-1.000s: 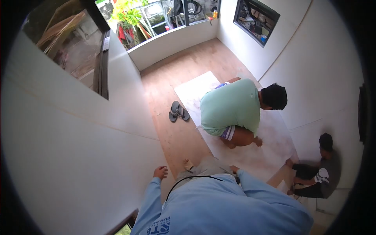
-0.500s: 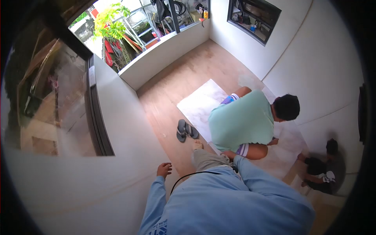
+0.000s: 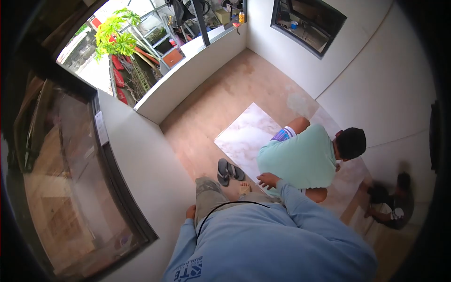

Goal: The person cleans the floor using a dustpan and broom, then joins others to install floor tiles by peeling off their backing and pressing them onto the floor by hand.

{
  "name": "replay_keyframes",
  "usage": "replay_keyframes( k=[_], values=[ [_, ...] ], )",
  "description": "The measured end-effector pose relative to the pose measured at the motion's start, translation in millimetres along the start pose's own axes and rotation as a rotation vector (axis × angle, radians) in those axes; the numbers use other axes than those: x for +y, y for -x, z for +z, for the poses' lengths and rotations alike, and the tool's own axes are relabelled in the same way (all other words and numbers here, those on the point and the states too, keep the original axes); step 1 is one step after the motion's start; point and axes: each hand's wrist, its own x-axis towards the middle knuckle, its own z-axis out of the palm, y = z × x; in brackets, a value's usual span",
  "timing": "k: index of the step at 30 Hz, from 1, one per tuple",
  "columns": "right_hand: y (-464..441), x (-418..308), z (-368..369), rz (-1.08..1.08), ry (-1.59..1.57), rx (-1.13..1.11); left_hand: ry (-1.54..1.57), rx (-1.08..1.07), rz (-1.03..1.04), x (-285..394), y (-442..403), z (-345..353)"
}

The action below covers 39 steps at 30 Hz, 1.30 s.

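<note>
My right hand (image 3: pixel 268 180) is held out in front of my body with its fingers apart and nothing in them. It hangs above the edge of the marbled white tile sheet (image 3: pixel 249 127), close to the back of a crouching person in a mint-green shirt (image 3: pixel 296 157). Down at my side, my left hand (image 3: pixel 190 212) is beside my grey trouser leg (image 3: pixel 206 193) and near the white wall; its fingers are mostly hidden. A pair of dark flip-flops (image 3: pixel 229 172) lies by the sheet, just ahead of my bare foot (image 3: pixel 244 189).
A second person in dark clothes (image 3: pixel 392 202) crouches at the right wall. Bare brownish floor (image 3: pixel 206 101) surrounds the marbled surface. At left is a sliding glass window (image 3: pixel 70 188); a low wall (image 3: pixel 197 70) borders the far side, with a ladder (image 3: pixel 155 35) beyond.
My right hand has risen from beside my thigh to in front of me. My left hand has dropped back to my side, and my left leg has come forward.
</note>
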Motion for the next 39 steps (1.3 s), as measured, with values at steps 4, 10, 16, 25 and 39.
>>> replay_keyframes(
  k=[4, 10, 16, 25, 39],
  values=[
    [-25, 35, 6, 0.166, -0.067, 0.025, 0.471, -0.090, -0.153, 19, -68, -62],
    [-81, 101, 15, -0.030, 0.324, 0.154, 0.744, -0.297, -0.470, 60, -204, -164],
    [-177, 77, 77, -0.050, 0.127, 0.454, 0.797, -0.331, -0.292, 88, -316, -278],
    [-175, -146, 46, -0.178, 0.200, 0.614, 0.795, -0.254, -0.301, 76, -417, -379],
    [-334, -234, 11, -0.285, 0.031, 0.617, -0.139, -0.463, 0.514, 43, -535, -381]
  ],
)
